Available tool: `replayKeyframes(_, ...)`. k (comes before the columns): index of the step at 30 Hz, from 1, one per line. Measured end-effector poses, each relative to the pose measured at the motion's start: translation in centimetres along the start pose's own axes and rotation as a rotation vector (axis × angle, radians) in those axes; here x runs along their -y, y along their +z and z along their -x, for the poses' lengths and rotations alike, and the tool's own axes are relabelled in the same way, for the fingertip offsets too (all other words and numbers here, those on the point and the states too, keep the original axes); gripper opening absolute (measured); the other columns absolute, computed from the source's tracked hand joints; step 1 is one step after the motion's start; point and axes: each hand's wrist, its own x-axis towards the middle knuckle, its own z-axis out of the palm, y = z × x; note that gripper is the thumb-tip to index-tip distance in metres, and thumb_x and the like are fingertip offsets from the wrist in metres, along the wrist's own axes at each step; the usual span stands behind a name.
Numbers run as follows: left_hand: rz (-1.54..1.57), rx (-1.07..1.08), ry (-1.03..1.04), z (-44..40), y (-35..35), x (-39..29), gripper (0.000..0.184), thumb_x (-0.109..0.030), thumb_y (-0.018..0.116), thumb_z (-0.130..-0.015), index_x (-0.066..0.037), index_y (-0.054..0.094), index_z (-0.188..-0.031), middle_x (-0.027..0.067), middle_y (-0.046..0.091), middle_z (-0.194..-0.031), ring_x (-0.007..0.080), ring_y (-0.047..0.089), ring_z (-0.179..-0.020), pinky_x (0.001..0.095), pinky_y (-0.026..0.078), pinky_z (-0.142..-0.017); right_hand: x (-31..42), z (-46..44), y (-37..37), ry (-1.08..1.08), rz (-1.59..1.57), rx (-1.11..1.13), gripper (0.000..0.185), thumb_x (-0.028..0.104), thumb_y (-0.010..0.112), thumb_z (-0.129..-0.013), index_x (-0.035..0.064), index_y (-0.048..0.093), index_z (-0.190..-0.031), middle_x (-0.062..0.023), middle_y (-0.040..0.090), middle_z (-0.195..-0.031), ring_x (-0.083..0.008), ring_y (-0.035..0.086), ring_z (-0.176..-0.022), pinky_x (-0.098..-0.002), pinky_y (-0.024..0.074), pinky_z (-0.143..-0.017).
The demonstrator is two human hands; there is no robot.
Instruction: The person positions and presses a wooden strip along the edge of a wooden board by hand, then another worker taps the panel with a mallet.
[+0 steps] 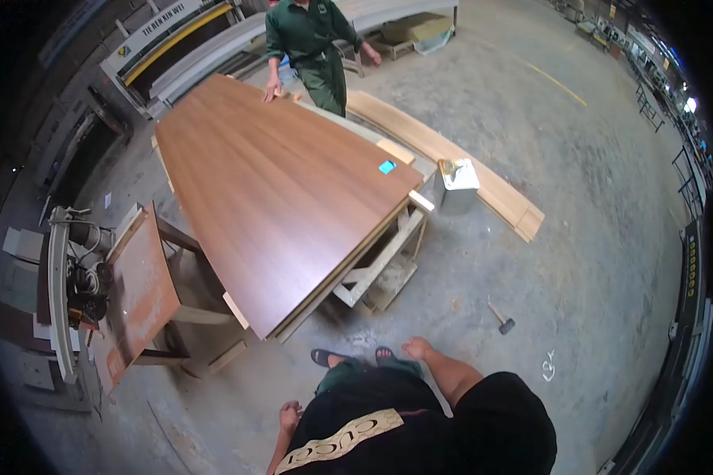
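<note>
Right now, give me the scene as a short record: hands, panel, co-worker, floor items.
left hand: left hand, low at the wearer's left side, fingers curled, nothing visibly held
right hand: right hand, held out forward, nothing visibly held
panel: wood-grain panel, lying flat above a frame stand
on panel: small blue item near one corner
co-worker: person in green at the panel's far side, one hand at its edge
floor: hammer, metal can, long boards

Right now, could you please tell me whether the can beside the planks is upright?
Upright: the can stands on the floor, top facing up.
</note>
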Motion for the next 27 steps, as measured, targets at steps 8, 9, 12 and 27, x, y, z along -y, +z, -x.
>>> replayKeyframes(8,0.089,-0.008,0.041,0.6,-0.3,0.9,0.037,-0.033,0.066,-0.09,-0.002,0.055,-0.107,0.0066,0.059,-0.093,0.0186,0.058,-0.08,0.0326,0.051,-0.067,3.3,2.4,-2.8,0.372,-0.473,-0.053,0.029,0.031,0.052,-0.08,0.0078,0.066,-0.072,-0.0132,0.066,-0.07,-0.0291,0.064,-0.066,-0.0408,0.0506,-0.066)
replayKeyframes(9,0.08,-0.038,0.023,0.8,0.0,0.6,0.034,-0.03,0.065,-0.09,-0.002,0.055,-0.106,0.0062,0.059,-0.093,0.0189,0.058,-0.08,0.0331,0.052,-0.067,3.5,2.4,-2.8,0.383,-0.518,-0.097,0.033,0.034,0.051,-0.081,0.0072,0.067,-0.07,-0.0126,0.065,-0.066,-0.0281,0.064,-0.063,-0.0399,0.0505,-0.065)
replayKeyframes(12,0.078,-0.056,-0.021,1.0,0.1,0.0,0.028,-0.025,0.064,-0.091,-0.003,0.054,-0.105,0.0054,0.058,-0.094,0.0189,0.057,-0.08,0.0338,0.051,-0.067,3.6,2.7,-2.8,0.373,-0.574,-0.137,0.036,0.036,0.051,-0.081,0.0065,0.067,-0.068,-0.0121,0.065,-0.064,-0.027,0.064,-0.061,-0.0387,0.0505,-0.064)
replayKeyframes(27,0.005,0.041,-0.03,1.0,-0.1,-0.3,0.019,-0.022,0.058,-0.092,-0.005,0.055,-0.101,0.0042,0.056,-0.082,0.0153,0.055,-0.07,0.0301,0.048,-0.061,3.2,1.8,-1.3,0.397,-0.584,-0.107,0.032,0.034,0.055,-0.082,0.0065,0.066,-0.069,-0.01,0.063,-0.063,-0.0233,0.061,-0.058,-0.0353,0.0489,-0.062)
